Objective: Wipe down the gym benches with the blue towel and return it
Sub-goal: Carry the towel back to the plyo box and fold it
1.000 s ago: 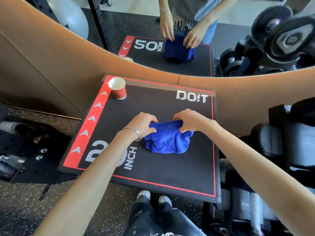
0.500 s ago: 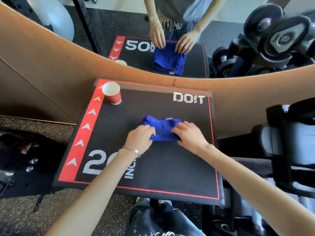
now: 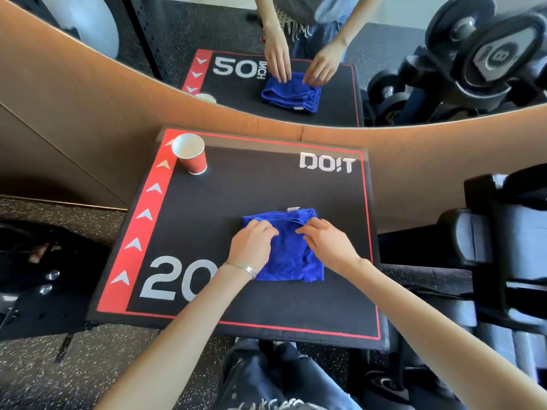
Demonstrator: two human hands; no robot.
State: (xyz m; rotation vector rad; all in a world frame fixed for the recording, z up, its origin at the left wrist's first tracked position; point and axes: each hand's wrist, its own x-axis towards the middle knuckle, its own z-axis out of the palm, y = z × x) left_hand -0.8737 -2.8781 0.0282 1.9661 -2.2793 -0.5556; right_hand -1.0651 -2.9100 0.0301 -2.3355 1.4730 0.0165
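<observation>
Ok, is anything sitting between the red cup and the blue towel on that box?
No. In the head view, only bare black box top lies between the red cup and the blue towel.

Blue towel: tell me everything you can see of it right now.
The blue towel is a saturated blue, fuzzy terry-like cloth, folded into a rough layered rectangle with a small white tag at its far edge. It lies flat on the black box top, right of centre, apart from the red paper cup. The left hand and right hand rest on top, pressing it down. The mirror shows stacked folds along its far edge.
</observation>
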